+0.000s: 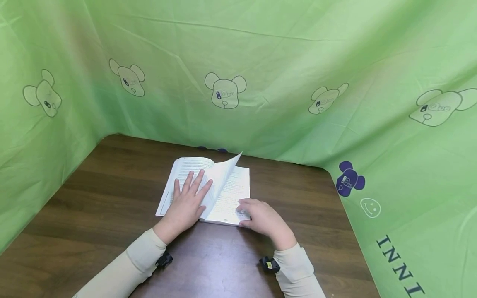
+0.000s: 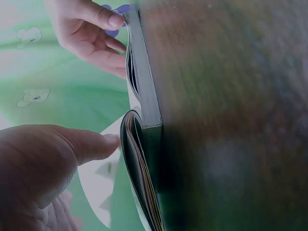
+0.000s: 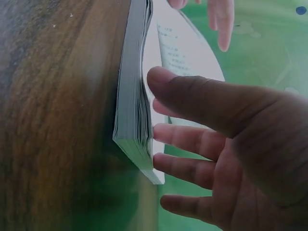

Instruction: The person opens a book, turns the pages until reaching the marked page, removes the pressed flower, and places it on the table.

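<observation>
An open book with printed white pages lies on the wooden table. One leaf stands up at a slant near the middle fold. Spread flat, the left hand rests on the left-hand page with straight fingers. The right hand is at the lower right corner of the right-hand page, its fingers loosely bent. In the right wrist view the thumb and fingertips of the right hand touch the top page near the edge of the book, apart from each other. Nothing is pinched between them.
The brown wooden table surrounds the book. Green cloth printed with bear heads hangs behind the table and along both sides. Small black devices sit at the left wrist and right wrist.
</observation>
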